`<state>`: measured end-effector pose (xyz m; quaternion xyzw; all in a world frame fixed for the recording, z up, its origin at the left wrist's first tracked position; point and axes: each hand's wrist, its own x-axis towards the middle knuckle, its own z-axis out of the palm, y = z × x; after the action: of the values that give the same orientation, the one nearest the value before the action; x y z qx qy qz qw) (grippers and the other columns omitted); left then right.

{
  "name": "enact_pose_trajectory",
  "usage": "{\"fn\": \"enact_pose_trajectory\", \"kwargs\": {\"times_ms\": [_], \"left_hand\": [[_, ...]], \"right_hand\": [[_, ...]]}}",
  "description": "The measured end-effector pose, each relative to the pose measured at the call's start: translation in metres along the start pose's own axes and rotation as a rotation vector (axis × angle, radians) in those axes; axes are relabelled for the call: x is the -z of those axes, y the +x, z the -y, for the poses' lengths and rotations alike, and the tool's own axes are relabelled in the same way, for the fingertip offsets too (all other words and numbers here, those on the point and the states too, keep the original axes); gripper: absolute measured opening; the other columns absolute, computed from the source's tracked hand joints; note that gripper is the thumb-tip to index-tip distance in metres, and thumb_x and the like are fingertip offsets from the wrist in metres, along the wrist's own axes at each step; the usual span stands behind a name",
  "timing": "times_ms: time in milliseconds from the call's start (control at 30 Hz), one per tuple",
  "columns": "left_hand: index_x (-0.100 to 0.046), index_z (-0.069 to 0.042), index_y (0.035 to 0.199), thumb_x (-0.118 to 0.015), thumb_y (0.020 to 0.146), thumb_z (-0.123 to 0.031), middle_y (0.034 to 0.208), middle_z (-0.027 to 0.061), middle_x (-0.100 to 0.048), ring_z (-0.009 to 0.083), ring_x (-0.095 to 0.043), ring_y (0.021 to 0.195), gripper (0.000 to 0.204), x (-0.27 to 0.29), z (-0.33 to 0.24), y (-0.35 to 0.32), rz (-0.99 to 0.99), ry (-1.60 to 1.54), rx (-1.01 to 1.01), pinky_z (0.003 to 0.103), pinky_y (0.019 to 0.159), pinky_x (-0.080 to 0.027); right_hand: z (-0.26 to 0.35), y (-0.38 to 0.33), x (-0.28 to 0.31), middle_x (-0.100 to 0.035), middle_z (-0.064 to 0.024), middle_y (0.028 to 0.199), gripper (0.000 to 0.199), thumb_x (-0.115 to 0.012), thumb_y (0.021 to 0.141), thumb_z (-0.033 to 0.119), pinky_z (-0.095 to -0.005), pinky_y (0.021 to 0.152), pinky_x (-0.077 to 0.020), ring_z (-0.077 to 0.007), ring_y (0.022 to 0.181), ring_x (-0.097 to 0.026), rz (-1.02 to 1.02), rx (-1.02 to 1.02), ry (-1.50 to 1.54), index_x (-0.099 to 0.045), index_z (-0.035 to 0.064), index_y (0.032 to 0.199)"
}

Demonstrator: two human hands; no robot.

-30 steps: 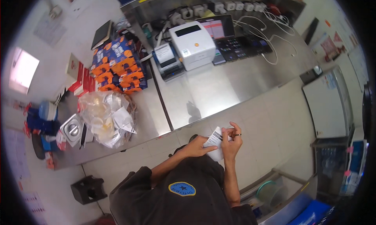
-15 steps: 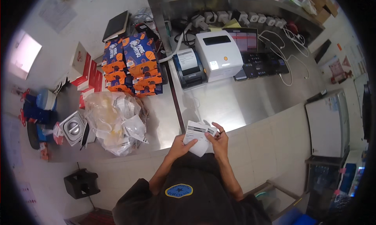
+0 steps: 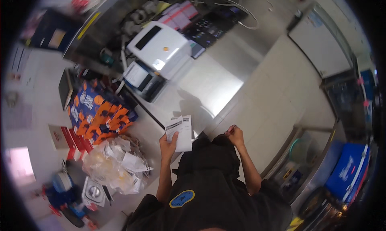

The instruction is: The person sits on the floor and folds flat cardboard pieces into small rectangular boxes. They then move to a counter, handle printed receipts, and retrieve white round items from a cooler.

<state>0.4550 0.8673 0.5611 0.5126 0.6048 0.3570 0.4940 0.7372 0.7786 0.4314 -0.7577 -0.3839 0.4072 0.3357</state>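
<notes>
My left hand is closed on white paper slips with printed lines. Its thumb lies across their front, and the slips overlap and fan out slightly at the top. They are held up near the steel counter's front edge. Apart from the paper, my right hand is in front of my dark trousers, fingers curled in and nothing visible in them. Beyond the slips, a label printer with paper on top sits beside a larger white printer on the counter.
On the left side are stacked blue and orange boxes, a clear plastic bag of papers and a lidded steel container. A white fridge stands at the far right, with a blue cooler box nearer. Cables trail over the counter.
My right hand has let go of the paper and moved away to the right. My left hand keeps the slips, now fanned. The whole view has turned toward the right.
</notes>
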Motion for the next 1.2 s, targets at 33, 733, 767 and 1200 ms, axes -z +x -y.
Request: {"fn": "enact_pose_trajectory", "kwargs": {"times_ms": [33, 733, 767, 1200], "left_hand": [[-0.061, 0.007, 0.1, -0.062, 0.087, -0.012, 0.092, 0.0086, -0.066, 0.0106, -0.059, 0.083, 0.023, -0.011, 0.002, 0.009, 0.035, 0.016, -0.005, 0.024, 0.075, -0.047], [-0.039, 0.003, 0.132, -0.071, 0.07, 0.006, 0.119, 0.0104, -0.053, 0.0158, -0.055, 0.104, 0.07, -0.249, -0.059, -0.033, 0.898, 0.038, 0.019, 0.029, 0.088, -0.046], [-0.039, 0.003, 0.133, -0.071, 0.069, 0.007, 0.121, 0.0107, -0.052, 0.0159, -0.054, 0.106, 0.071, -0.255, -0.062, -0.038, 0.916, 0.043, 0.01, 0.029, 0.089, -0.045], [-0.035, -0.003, 0.136, -0.069, 0.076, 0.002, 0.123, 0.0093, -0.051, 0.0129, -0.051, 0.107, 0.069, -0.278, -0.015, -0.102, 1.274, 0.201, 0.105, 0.027, 0.092, -0.042]], "right_hand": [[-0.015, 0.002, 0.0, -0.059, -0.005, 0.064, 0.014, -0.064, 0.08, 0.005, -0.0258, 0.051, -0.0457, -0.0119, 0.055, -0.057, -0.028, -0.05, 0.095, -0.053, -0.0003, 0.074], [-0.042, -0.079, 0.125, -0.064, -0.0087, 0.09, 0.033, -0.055, 0.092, 0.024, -0.0275, 0.074, -0.0473, -0.0139, 0.077, -0.06, -0.174, -0.145, 1.129, -0.057, -0.0039, 0.109], [-0.041, -0.084, 0.133, -0.064, -0.0084, 0.09, 0.033, -0.054, 0.092, 0.024, -0.0275, 0.074, -0.0471, -0.0138, 0.078, -0.06, -0.184, -0.128, 1.131, -0.057, -0.0037, 0.109], [-0.074, -0.155, 0.099, -0.056, 0.0043, 0.077, 0.01, -0.063, 0.083, 0.007, -0.0162, 0.062, -0.0362, -0.0007, 0.069, -0.048, -0.461, -0.203, 1.084, -0.058, 0.0018, 0.089]]}}
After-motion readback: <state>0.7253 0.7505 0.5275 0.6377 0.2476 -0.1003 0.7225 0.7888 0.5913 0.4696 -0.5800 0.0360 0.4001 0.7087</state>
